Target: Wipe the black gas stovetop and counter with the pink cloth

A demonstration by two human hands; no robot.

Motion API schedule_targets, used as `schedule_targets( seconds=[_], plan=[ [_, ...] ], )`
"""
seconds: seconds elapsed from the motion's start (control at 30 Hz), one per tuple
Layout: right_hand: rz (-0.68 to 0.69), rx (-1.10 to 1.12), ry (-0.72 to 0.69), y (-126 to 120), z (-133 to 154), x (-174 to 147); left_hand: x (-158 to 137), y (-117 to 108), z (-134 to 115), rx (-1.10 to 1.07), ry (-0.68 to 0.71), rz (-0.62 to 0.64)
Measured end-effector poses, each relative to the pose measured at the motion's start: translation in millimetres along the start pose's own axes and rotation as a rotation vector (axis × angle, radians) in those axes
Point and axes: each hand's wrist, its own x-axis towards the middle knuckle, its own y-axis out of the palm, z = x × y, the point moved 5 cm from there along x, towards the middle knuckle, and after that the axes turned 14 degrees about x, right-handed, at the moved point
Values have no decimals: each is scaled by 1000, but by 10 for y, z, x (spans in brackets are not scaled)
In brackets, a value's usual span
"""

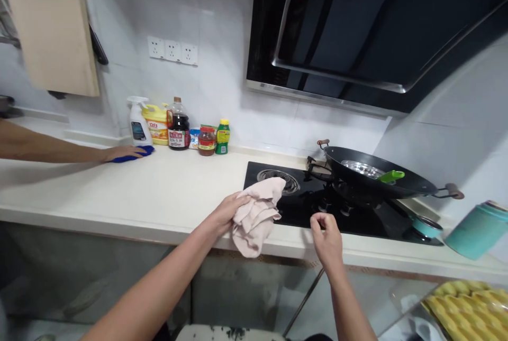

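My left hand point(229, 213) grips a crumpled pale pink cloth point(256, 217), which hangs over the front edge of the white countertop point(178, 193). The cloth's upper end reaches the left corner of the black gas stove point(296, 211). My right hand point(327, 235) is curled closed by the stove's front edge, thumb against the fingers, with nothing showing in it. Beyond it on the stove stands a large black wok point(413, 186) holding a shiny metal piece point(361, 168) and a green-handled utensil point(391, 176).
At left, another person's hand point(125, 153) presses a blue cloth point(135, 155) on the counter. Against the wall stand a spray bottle point(139, 124), a soy sauce bottle point(178, 127), a jar point(207, 143) and a green bottle point(223, 139). A teal canister point(476, 230) is far right, below the range hood point(337, 29).
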Motion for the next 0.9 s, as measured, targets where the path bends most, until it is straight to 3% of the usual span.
schedule_targets(
  seconds=[0.1,0.23,0.33,0.47,0.7,0.8,0.9],
  plan=[
    [54,-93,-65,107,-199,274,249,19,54,188,19,-86],
    [102,-85,-51,202,-434,272,289,16,-22,404,99,-155],
    [117,-55,-36,243,-483,193,266,216,-92,684,175,3],
    [120,-71,-37,280,-499,177,272,678,-55,1068,237,191],
    [215,-237,-86,271,-531,212,385,1366,-230,1096,423,148],
    [275,-304,-70,241,-537,224,480,1425,-242,1099,402,148],
    [305,-383,-62,229,-535,226,613,1313,-168,1113,332,129]
  ],
)
